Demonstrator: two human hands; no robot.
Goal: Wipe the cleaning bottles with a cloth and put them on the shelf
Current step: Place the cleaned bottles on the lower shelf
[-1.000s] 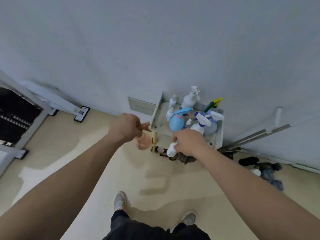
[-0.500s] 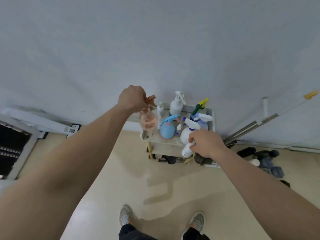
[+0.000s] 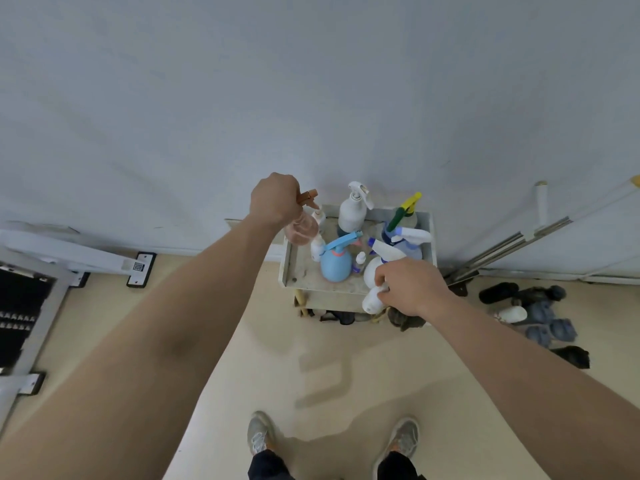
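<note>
My left hand (image 3: 277,199) grips the orange trigger head of a clear pink spray bottle (image 3: 302,230), holding it over the back left corner of the small white shelf (image 3: 304,271) against the wall. My right hand (image 3: 412,287) grips a small white bottle (image 3: 372,299) at the shelf's front right edge. On the shelf stand a light blue spray bottle (image 3: 335,263), a white spray bottle (image 3: 351,211), a bottle with a green and yellow nozzle (image 3: 403,211) and a blue-and-white trigger bottle (image 3: 410,244). I see no cloth.
Dark and grey-blue shoes (image 3: 540,317) lie on the beige floor to the right of the shelf. Metal poles (image 3: 512,247) lean on the wall there. A white frame with black feet (image 3: 138,268) stands at the left. My own feet (image 3: 263,434) are below.
My left hand has lifted the pink bottle from beside the shelf's front left up over its back left corner. My right hand keeps its hold on the small white bottle.
</note>
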